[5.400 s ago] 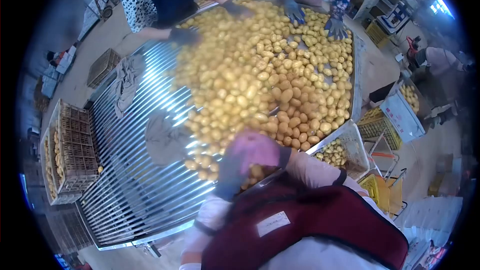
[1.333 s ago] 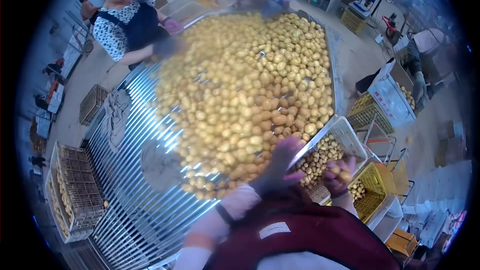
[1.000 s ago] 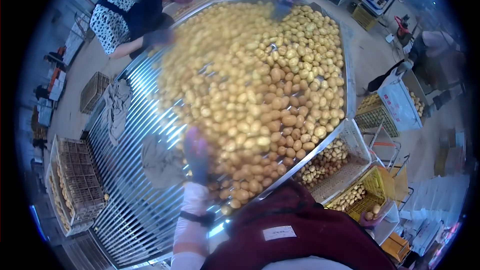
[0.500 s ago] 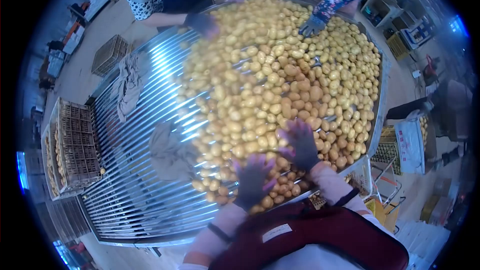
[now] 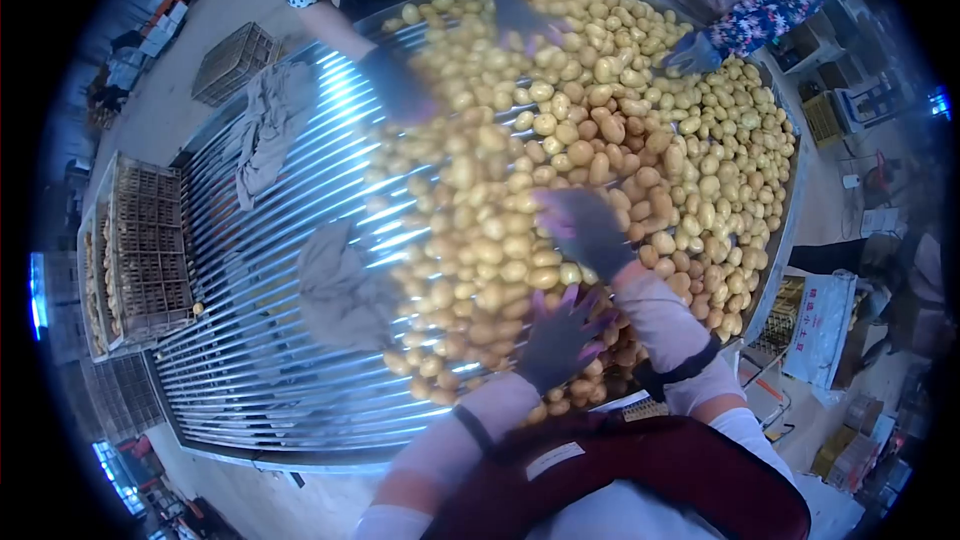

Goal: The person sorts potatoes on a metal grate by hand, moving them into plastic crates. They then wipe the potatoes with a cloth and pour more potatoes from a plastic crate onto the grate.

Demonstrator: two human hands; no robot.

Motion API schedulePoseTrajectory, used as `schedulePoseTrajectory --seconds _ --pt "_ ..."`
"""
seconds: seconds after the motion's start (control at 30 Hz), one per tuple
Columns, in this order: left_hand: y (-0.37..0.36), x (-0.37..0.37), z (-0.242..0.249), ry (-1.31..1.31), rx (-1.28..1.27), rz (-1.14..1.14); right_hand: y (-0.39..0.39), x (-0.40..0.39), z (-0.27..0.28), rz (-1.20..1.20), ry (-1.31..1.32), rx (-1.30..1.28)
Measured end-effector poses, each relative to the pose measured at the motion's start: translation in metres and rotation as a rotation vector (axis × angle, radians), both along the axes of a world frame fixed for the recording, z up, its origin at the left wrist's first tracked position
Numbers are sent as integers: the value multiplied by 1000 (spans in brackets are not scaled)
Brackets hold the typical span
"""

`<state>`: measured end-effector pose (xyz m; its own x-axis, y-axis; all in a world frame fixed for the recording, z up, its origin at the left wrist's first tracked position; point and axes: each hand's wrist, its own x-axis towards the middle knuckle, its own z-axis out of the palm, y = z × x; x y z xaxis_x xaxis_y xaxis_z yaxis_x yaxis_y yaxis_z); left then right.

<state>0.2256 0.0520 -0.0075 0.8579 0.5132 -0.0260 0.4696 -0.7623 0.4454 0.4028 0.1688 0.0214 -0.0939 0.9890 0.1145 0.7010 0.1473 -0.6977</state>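
Observation:
Small potatoes [image 5: 715,205] cover much of a slatted metal sorting table [image 5: 270,320]. Some in the middle are browner, and those on the left of the heap are smeared by motion. My left hand [image 5: 560,342], in a dark glove with purple fingertips, lies over the potatoes near the front edge with its fingers spread. Farther in, my right hand [image 5: 590,232] wears the same kind of glove. Its fingers stretch left across the top of the heap, slightly blurred, and I see no potato gripped in either hand.
Opposite, a co-worker's gloved hands [image 5: 395,85] touch the far side of the heap. Another co-worker's gloved hand [image 5: 692,55] rests at the upper right. Grey cloths [image 5: 345,285] lie on the slats. Plastic crates [image 5: 150,240] stand left, and a white printed box [image 5: 822,325] right.
My right hand has moved up and left over the heap, and my left hand has shifted right and slightly up. The co-workers' hands have moved too. Potatoes on the left are moving.

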Motion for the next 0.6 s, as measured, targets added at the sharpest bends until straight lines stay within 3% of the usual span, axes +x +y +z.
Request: schedulePoseTrajectory --seconds 0.03,0.17,0.27,0.3,0.4,0.47,0.53,0.6 --pt "0 5 -1 124 -13 -41 -1 -28 -11 -40 -36 -46" --pt "0 5 10 -103 49 90 2 -54 -40 -127 -62 -133" --pt "-5 6 18 -179 10 136 -30 -47 -26 -110 611 -331" --pt "-3 9 20 -204 -7 152 -44 -42 -12 -169 499 -330" --pt "-4 12 25 144 85 37 -105 -24 21 -282 339 60" --pt "2 11 40 269 -41 -57 -144 -8 28 -405 394 107" --pt "-4 12 43 99 -41 46 -187 6 55 -548 469 105" --pt "-11 10 -4 40 208 19 -227 20 64 -627 310 234"
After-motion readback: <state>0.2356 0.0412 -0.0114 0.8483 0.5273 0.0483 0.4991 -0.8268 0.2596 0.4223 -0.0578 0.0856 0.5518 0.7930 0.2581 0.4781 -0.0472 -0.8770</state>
